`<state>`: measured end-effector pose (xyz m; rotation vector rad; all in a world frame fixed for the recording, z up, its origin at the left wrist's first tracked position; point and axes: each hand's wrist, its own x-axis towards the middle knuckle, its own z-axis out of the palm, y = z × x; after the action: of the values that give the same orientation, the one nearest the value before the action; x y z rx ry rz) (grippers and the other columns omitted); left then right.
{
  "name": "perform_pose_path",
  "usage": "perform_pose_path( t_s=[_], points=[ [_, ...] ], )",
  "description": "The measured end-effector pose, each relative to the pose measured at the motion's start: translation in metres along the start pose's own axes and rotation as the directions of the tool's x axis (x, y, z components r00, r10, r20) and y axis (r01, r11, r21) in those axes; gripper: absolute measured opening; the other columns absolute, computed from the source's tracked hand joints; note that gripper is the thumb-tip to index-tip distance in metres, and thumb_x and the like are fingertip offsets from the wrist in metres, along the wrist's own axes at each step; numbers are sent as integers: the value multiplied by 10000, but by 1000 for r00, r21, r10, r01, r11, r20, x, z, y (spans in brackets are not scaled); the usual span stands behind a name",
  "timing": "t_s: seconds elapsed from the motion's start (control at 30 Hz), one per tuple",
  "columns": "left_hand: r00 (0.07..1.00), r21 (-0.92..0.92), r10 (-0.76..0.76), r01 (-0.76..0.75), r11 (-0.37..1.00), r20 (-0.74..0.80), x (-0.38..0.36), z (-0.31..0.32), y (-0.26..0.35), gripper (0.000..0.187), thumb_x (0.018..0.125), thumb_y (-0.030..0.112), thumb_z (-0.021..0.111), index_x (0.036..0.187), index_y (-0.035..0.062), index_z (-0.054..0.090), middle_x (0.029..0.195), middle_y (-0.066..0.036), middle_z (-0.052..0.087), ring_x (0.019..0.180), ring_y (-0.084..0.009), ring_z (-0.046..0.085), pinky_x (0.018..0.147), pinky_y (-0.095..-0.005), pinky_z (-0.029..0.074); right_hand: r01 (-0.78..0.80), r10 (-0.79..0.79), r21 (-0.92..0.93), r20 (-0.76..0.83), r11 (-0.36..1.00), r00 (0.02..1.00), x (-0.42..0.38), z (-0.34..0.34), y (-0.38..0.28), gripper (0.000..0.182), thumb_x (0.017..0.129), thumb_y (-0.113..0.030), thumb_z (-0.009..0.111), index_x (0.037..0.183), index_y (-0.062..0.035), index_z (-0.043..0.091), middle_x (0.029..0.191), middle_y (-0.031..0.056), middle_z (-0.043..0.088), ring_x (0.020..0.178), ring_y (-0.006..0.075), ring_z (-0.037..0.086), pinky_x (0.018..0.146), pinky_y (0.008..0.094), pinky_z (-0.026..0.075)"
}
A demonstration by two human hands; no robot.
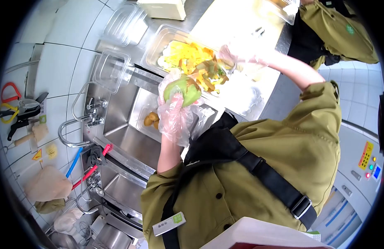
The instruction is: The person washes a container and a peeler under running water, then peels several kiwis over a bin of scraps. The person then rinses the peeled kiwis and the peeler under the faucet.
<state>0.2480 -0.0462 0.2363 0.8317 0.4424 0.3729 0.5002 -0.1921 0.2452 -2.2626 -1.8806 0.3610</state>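
My left hand (175, 106), in a clear plastic glove, is wrapped round a green melon-like fruit (183, 90) with brownish patches. The fruit is held above the near edge of a clear container (149, 58). In that container lie orange-yellow pieces (185, 54) and, at its right end, darker peel-like strips (208, 76). My right hand (231, 56), also gloved, is just right of the container over the pale board (246, 93). Its fingers are blurred, and what they hold, if anything, cannot be made out.
Left of the board are a steel sink (132, 143) and a tray with several brown round items (150, 119). Clear empty containers (111, 70) stand behind the sink near the taps (94, 112). Another person (339, 29) is at the upper right.
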Motion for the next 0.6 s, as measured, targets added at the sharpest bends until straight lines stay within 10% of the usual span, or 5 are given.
perform_pose_path(
  t_s=[0.27,0.47,0.6],
  points=[
    [995,198,-8,27,980,-95,25,1,-1,398,890,201,532,1236,84,374,1127,-102,493,921,-224,575,667,-318,538,62,-153,-366,-224,928,963,10,-16,-63,202,863,-284,478,873,-84,499,596,31,433,522,182,490,522,332,428],
    [990,282,19,21,959,-138,25,11,-1,375,882,218,549,1210,91,417,1109,-83,492,890,-176,567,626,-286,532,146,-281,-649,-109,747,953,28,-28,-87,173,804,-245,507,760,-78,491,620,19,457,613,150,522,552,297,423],
    [993,343,61,-21,939,-104,25,6,-6,364,885,213,540,1201,85,412,1117,-91,492,905,-194,567,642,-309,539,361,-334,39,-296,932,895,31,-17,-66,178,841,-242,510,847,-71,558,678,17,536,665,158,558,546,303,433]
  ],
)
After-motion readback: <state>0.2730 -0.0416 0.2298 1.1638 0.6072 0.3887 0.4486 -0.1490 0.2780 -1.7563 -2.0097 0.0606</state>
